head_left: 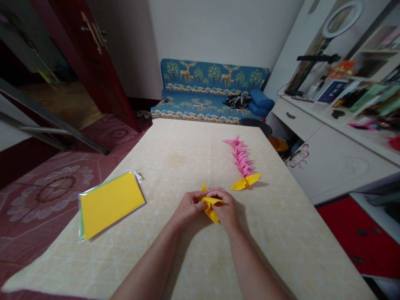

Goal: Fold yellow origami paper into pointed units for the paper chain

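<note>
Both my hands meet over the middle of the beige table [281, 233], pinching a small folded piece of yellow paper [210, 207]. My left hand [189, 206] grips its left side with curled fingers. My right hand [225, 207] is closed over its right side and top. A little beyond them lies a chain of folded pink paper pieces [241, 156] with one yellow folded piece [245, 183] at its near end.
A clear packet of coloured paper, yellow sheet on top [109, 203], lies at the table's left edge. A blue patterned sofa [212, 89] stands behind the table. White cabinets and cluttered shelves [337, 137] run along the right; a dark red door [90, 54] is at left.
</note>
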{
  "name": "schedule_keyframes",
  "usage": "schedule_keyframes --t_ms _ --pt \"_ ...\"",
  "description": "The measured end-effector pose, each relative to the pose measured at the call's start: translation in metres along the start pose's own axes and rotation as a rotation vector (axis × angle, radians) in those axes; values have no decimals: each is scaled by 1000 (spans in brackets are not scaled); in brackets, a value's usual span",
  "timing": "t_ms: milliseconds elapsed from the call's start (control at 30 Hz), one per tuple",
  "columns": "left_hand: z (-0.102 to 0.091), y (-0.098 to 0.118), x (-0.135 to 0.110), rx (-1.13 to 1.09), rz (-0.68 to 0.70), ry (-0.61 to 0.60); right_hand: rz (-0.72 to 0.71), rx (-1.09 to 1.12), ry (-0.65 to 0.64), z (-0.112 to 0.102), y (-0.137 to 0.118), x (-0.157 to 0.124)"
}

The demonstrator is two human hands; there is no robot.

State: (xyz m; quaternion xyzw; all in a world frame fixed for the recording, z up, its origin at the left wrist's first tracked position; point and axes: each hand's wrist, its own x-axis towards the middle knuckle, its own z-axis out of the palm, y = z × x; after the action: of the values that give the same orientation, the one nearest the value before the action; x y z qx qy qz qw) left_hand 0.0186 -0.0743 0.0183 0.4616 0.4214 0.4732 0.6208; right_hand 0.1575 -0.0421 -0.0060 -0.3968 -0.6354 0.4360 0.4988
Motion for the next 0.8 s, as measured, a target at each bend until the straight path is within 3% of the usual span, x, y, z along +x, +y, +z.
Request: schedule_keyframes --t_ms 367,600,800 --pt "-1 -4 1 41 -32 151 185 -74 38 1 -2 -3" --pt "-2 -4 1 97 -25 126 182 -155 102 0 0 -3" --pt "-2 -2 0 98 -9 92 210 -74 91 1 -2 -5"
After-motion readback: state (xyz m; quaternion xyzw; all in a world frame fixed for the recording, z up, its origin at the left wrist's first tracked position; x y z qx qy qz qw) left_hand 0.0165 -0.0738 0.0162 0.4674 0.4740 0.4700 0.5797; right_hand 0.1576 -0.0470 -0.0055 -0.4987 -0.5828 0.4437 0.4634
